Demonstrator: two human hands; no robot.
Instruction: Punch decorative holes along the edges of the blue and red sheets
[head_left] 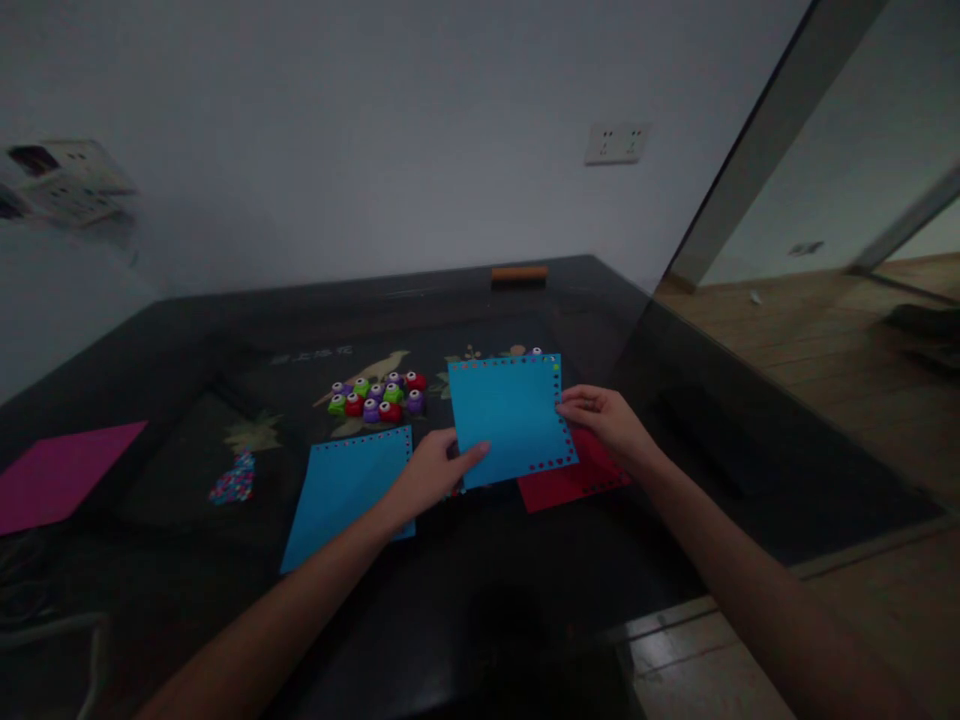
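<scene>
Both hands hold one blue sheet of paper above the dark desk, near the centre of the view. The left hand grasps the sheet at its 7 o'clock corner; the thumb lies on top of the paper and the other fingers are hidden under it. The right hand pinches the edge at 3 o'clock with curled fingers. The sheet has a row of small punched holes along its edges, but their shape is hard to make out in the dim light.

A red sheet lies on the desk just under the blue sheet, toward 5 o'clock, and most of it is covered by the blue sheet and the right hand. A second blue sheet lies flat at 8 o'clock from the held one, partly hidden by the left forearm.

At 10 o'clock from the held sheet stands a group of small punches, coloured green, red and purple. A little heap of coloured paper bits lies farther toward 9 o'clock. A magenta sheet is at the far left and is cut off by the picture edge. An orange bar lies at the far edge of the desk, at 12 o'clock. The things at the upper left by the wall are too blurred to identify.
</scene>
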